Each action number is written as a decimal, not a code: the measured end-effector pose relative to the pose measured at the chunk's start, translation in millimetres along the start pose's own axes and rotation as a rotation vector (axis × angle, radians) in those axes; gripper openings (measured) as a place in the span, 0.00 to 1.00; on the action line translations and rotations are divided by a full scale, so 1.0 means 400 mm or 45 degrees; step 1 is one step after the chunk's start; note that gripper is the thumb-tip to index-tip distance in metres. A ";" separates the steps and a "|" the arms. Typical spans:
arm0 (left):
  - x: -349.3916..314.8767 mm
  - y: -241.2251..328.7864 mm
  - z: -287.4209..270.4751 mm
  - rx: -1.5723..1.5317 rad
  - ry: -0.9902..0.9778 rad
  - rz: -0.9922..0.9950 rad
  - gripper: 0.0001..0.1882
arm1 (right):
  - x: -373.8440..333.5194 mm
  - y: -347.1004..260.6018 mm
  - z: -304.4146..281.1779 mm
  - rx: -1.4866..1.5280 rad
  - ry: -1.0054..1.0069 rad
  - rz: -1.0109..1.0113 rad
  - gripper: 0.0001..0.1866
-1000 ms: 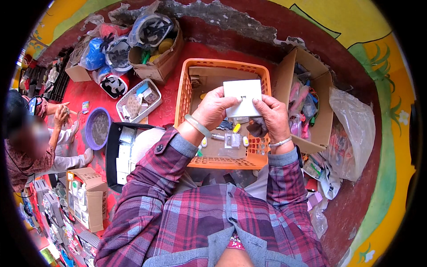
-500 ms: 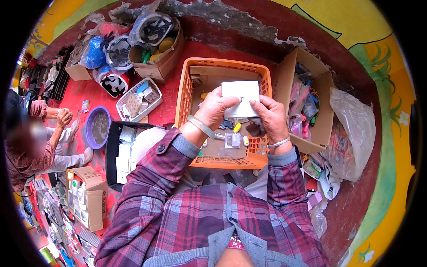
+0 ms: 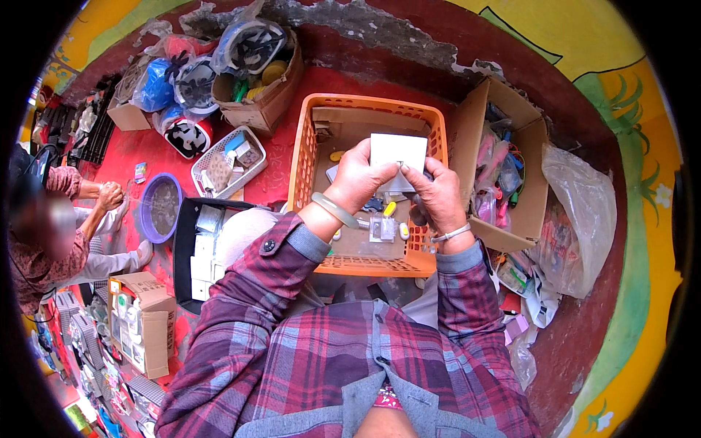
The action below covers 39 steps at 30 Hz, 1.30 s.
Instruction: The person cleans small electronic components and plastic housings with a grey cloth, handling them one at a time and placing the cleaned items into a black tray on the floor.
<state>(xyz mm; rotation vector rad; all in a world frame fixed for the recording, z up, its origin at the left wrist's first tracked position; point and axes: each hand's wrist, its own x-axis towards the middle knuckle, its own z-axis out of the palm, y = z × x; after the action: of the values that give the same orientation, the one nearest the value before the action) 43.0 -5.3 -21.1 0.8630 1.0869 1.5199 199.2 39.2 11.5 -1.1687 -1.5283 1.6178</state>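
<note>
My left hand (image 3: 353, 177) and my right hand (image 3: 441, 196) pinch a white square plate (image 3: 399, 150) between them, above the orange plastic basket (image 3: 293, 172). Both thumbs come close together at the plate's lower edge, by a small dark mark. Whether it is a panel or a card I cannot make out. Below the hands, yellow-ended pieces (image 3: 389, 209) and a small clear packet (image 3: 382, 229) lie on the cardboard lining the basket. Another pale flat piece shows partly behind my fingers. My remaining fingers are curled behind the plate, partly hidden.
A cardboard box (image 3: 504, 235) of bagged goods adjoins the basket on the right. To the left stand a black box (image 3: 186, 252) of white packets, a purple basin (image 3: 162, 209) and a white tray (image 3: 255, 172). Another person's clasped hands (image 3: 109, 195) show at far left.
The white plate has shifted slightly right, and my thumbs have drawn closer together at its lower edge. My left hand has moved a little right; the basket stays put.
</note>
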 end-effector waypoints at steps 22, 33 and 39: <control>0.003 0.014 -0.011 -0.340 -0.245 -0.346 0.22 | 0.029 0.057 -0.037 -0.248 0.118 -0.039 0.22; 0.000 0.011 0.008 -0.308 -0.184 -0.307 0.23 | 0.008 0.006 -0.011 -0.491 0.258 -0.110 0.18; 0.001 0.008 0.012 -0.339 -0.210 -0.289 0.22 | 0.005 0.009 -0.015 -0.556 0.314 -0.143 0.18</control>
<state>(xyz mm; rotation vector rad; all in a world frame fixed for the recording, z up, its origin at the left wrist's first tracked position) 46.1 -3.9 -16.4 0.6455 0.8108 1.3413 204.2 43.1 7.9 -1.4199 -1.7941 1.0477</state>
